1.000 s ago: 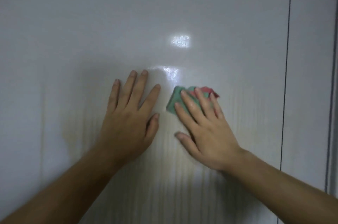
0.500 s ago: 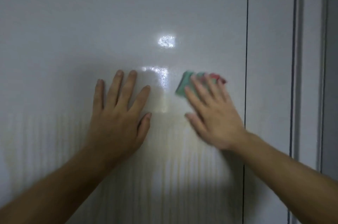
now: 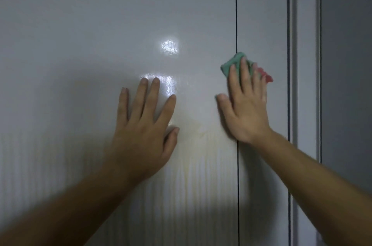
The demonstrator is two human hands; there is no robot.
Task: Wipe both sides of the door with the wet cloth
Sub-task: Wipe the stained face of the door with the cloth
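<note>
The right hand (image 3: 245, 113) pushes the cloth (image 3: 235, 58) on the door (image 3: 100, 24).
Its grip is spread: straight fingers press the green and red cloth flat, over the thin dark line (image 3: 236, 14). The arm reaches in from the low right. The left hand (image 3: 144, 129) lies flat nearby, fingers spread, on the door.

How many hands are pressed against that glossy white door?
2. The left hand lies flat, fingers spread, on the bare glossy white door, left of the thin dark vertical seam. The right hand presses a green and red cloth to the door, over that seam.
</note>
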